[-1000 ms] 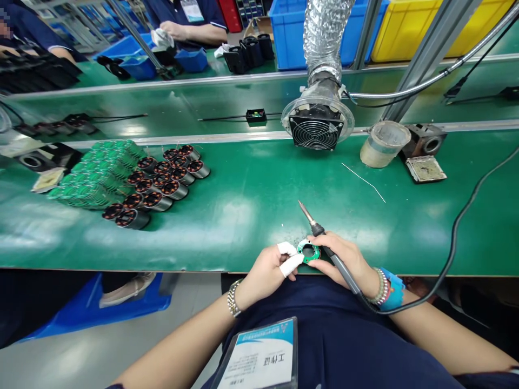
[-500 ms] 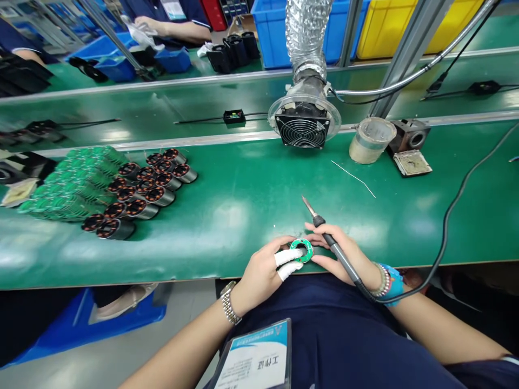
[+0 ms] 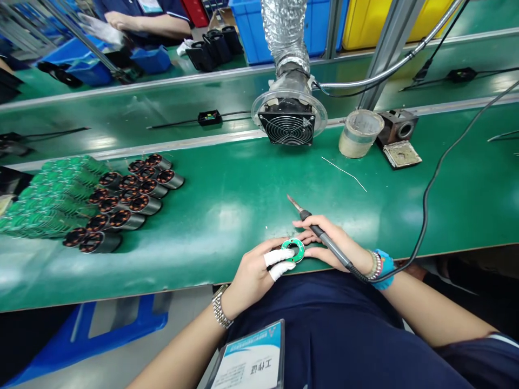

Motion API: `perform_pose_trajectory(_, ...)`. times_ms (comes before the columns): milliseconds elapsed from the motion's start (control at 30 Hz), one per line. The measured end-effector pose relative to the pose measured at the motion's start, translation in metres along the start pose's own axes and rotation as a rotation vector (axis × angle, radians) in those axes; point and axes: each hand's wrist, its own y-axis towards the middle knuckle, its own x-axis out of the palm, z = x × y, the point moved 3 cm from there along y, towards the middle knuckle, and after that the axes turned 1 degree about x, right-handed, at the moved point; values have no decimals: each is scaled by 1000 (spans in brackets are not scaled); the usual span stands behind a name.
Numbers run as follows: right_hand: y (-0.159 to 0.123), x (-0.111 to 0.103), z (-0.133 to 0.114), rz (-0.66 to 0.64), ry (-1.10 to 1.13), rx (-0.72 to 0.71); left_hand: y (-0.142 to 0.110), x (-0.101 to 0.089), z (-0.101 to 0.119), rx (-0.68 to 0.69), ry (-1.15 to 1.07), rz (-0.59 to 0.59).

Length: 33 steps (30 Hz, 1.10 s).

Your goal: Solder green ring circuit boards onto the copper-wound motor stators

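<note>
My left hand (image 3: 256, 269), with white covers on two fingers, is closed on a ring-shaped green circuit board (image 3: 299, 250) near the bench's front edge. What sits beneath the board is mostly hidden. My right hand (image 3: 334, 243) grips a soldering iron (image 3: 330, 244), its tip pointing up and left, away from the board. Fingertips of the right hand also touch the board's right side. From the iron a dark cable runs across my right wrist and up the bench. A thin solder wire (image 3: 344, 172) lies on the green bench (image 3: 227, 216) beyond the iron.
Motor stators with copper windings (image 3: 140, 204) stand at left beside stacked green circuit boards (image 3: 52, 189). A fume extractor fan (image 3: 288, 128) hangs at the back. Right of it are a round tub (image 3: 360, 135) and an iron stand with sponge (image 3: 402, 154). A co-worker (image 3: 141, 24) sits opposite.
The camera view has shifted, so the bench items sit further left. Both hands keep their holds, and the right fingers have come closer to the board's edge.
</note>
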Motion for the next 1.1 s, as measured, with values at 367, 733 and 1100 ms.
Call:
perform_pose_trajectory(367, -9, 5, -9, -26, -354, -194, 0, 3, 6, 11, 73, 29)
perform_pose_trajectory(733, 4, -4, -11, -143, -434, -324, -2, 4, 1, 3, 66, 46)
perform_pose_trajectory(1100, 18, -15, -9, -262, -337, -265, -1, 5, 2, 4, 60, 88)
